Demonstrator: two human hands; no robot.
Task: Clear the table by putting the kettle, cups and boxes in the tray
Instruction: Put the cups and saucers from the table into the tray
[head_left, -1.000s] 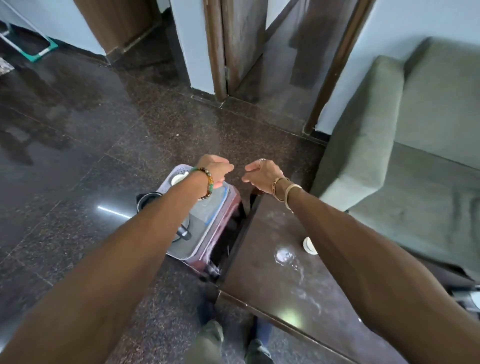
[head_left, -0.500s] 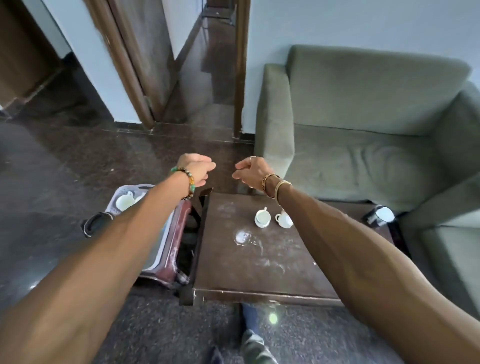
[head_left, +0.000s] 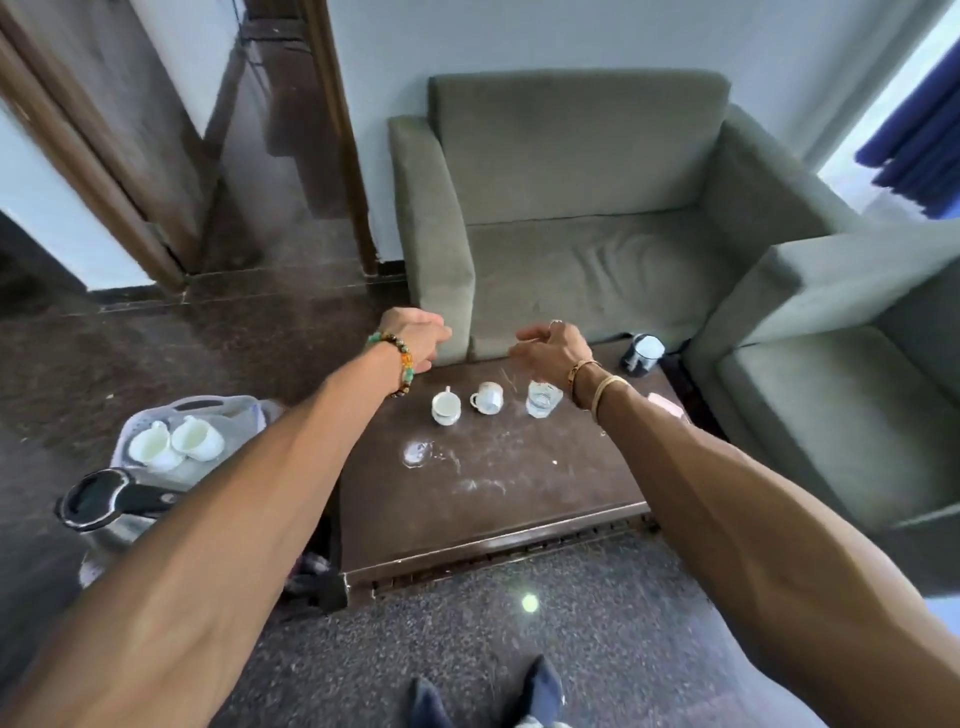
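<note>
Head view, looking down over both outstretched arms; entries run left to right. Kettle (head_left: 111, 506), dark-lidded and metal-bodied, stands at the near end of the pale tray (head_left: 208, 405); its base is hidden by the left forearm. Two white cups (head_left: 174, 444) lie side by side in the tray's far part, touching or nearly so. Tray sits beside the left edge of the dark brown table (head_left: 519, 488), low down, what bears it not visible. Left hand (head_left: 415, 338), beaded bracelet at the wrist, is held above the table's far left corner; fingers curled loosely inward, nothing in them. On the table's far half, in a row: small white cup (head_left: 445, 408) upright; second white cup (head_left: 488, 397) tilted on its side just beside it; clear glass (head_left: 543, 399) upright, near the right wrist. Right hand (head_left: 553, 345), gold bangles at the wrist, is held above the glass, fingers half-curled and apart, gripping nothing; contact with the glass not seen. White smears mark the tabletop's centre. Dark container with a pale top (head_left: 643, 353) stands at the far right corner. Pinkish object (head_left: 667, 404) shows past the right forearm, mostly hidden; kind unclear. Green armchairs behind and to the right.
</note>
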